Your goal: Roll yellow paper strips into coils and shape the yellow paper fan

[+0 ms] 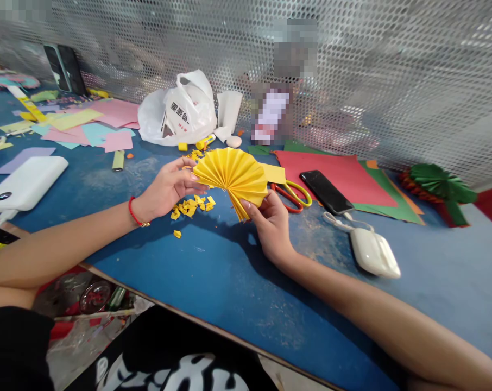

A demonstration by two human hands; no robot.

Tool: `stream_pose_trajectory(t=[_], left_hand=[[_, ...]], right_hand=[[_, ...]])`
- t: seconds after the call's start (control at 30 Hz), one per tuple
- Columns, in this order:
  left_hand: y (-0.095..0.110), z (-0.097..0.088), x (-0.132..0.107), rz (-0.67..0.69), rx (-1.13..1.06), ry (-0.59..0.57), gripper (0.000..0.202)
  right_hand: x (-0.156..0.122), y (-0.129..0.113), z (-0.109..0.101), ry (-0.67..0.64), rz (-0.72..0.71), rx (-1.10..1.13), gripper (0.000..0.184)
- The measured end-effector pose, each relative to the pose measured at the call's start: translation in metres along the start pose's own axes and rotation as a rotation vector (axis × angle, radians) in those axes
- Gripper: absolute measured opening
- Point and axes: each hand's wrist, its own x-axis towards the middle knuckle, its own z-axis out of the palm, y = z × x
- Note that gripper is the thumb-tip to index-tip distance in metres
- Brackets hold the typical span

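Both hands up over the blue work table [213,282], mid-table, holding a pleated yellow paper fan [232,182] between them. Left hand [168,187] has a narrow pinch on the fan's left side, fingertips at the folds. Right hand [270,225] has a narrow pinch low on the fan, thumb and fingers around the gathered end. A plain yellow paper flap [273,174] sticks out far right of the fan. Yellow paper scraps [191,207] lie on the table just below the left hand.

Open blue tabletop between the hands and the near table edge [213,331]; more open room near right. Perforated metal screen [372,70] runs along the far side.

White plastic bag [181,111] sits far center, contents can't tell. Below the near edge, a round clear container [94,297], too blurred to tell what's in it.

Just right of the right hand: red-and-yellow-handled scissors [290,195], then a black phone [325,191] on a red paper sheet [331,179]. White power bank [24,184] near left, pastel paper sheets [87,127] far left, green paper fan [439,187] far right. Nothing sits between the hands and the fan.
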Motion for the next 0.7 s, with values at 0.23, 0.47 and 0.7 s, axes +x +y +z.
stream_pose_trajectory(t=[0.23, 0.47, 0.7], left_hand=[[-0.004, 0.001, -0.004, -0.025, 0.114, -0.121, 0.037], [-0.008, 0.005, -0.003, 0.072, 0.199, -0.128, 0.043], [-0.012, 0.005, -0.006, 0.068, 0.251, -0.150, 0.040]], right_hand=[[0.001, 0.000, -0.003, 0.072, -0.043, -0.044, 0.025], [0.001, 0.000, -0.002, 0.079, -0.026, -0.045, 0.029], [-0.001, -0.004, 0.003, 0.050, -0.004, -0.007, 0.033]])
